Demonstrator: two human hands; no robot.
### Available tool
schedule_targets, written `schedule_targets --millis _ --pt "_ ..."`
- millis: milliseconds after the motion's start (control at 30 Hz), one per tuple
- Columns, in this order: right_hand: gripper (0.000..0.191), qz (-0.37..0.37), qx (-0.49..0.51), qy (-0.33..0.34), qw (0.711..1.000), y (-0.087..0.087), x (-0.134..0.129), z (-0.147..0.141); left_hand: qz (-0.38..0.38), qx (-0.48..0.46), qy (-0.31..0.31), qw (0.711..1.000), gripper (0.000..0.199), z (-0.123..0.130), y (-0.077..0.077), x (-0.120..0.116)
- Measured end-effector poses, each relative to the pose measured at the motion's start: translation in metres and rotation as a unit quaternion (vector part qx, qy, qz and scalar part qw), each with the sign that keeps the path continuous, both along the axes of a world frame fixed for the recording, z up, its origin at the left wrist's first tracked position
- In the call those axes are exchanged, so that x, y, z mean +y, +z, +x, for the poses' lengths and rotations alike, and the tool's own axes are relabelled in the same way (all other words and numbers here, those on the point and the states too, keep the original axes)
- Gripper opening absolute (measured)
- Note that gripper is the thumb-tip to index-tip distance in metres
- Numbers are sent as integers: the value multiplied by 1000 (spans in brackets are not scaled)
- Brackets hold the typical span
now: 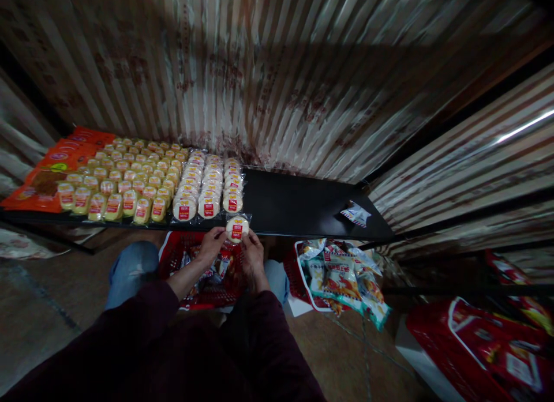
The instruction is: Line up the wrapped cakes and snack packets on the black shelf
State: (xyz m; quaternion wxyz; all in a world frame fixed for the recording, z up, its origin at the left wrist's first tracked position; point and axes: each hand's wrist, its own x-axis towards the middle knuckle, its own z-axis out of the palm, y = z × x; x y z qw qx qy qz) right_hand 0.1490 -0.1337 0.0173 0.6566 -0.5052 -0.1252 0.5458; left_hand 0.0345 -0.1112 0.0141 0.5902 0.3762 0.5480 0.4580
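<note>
Between my two hands is a round, pale wrapped cake with a red label, at the front edge of the black shelf. My left hand pinches its left side, and my right hand grips its lower right side. Just behind it, rows of similar round packs stand on the shelf. To their left are many yellow wrapped cakes in rows, and orange bags lie at the far left end.
Below my hands is a red basket with small packets. A second basket holds snack bags. One small packet lies on the shelf's right part. Red bags fill a container at lower right. Striped curtain hangs behind.
</note>
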Motion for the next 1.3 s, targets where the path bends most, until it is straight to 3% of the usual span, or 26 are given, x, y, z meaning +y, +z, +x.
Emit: schedule_targets --millis 233,500,733,900,1167,1300 --pt "47 1 -17 9 1000 0 9 1 21 34 26 999 15 0 1 9" --pt "46 15 -122 46 991 -9 14 6 57 61 40 996 16 1 0 15" --pt "42 25 -157 36 987 -5 25 9 65 95 47 992 19 2 -1 19" --pt "41 22 -187 38 981 -2 31 10 82 112 27 990 26 0 -1 16" --pt "39 -19 -246 53 968 -4 18 24 107 118 4 987 30 10 2 3" --pt "38 -2 -245 54 968 -3 25 22 135 118 4 984 32 9 7 5"
